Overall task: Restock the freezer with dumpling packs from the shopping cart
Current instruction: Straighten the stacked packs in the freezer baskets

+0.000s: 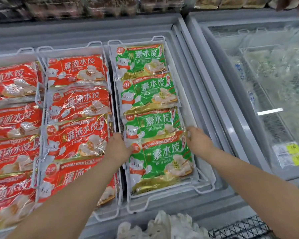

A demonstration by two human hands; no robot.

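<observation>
A green dumpling pack (pixel 160 163) lies at the near end of the right-hand white wire basket (pixel 206 184) in the open freezer. My left hand (pixel 118 149) grips its upper left corner and my right hand (pixel 198 140) grips its upper right corner. Three more green packs (pixel 150 94) lie in a row beyond it in the same basket. Red dumpling packs (pixel 78 104) fill the baskets to the left. The black wire edge of the shopping cart (pixel 240 228) shows at the bottom right.
White crumpled bags (pixel 162 225) lie at the bottom edge, by the cart. To the right stands a second freezer with a closed glass lid (pixel 266 94) and yellow price tags (pixel 293 152). Shelves of packaged goods (pixel 76 7) run along the top.
</observation>
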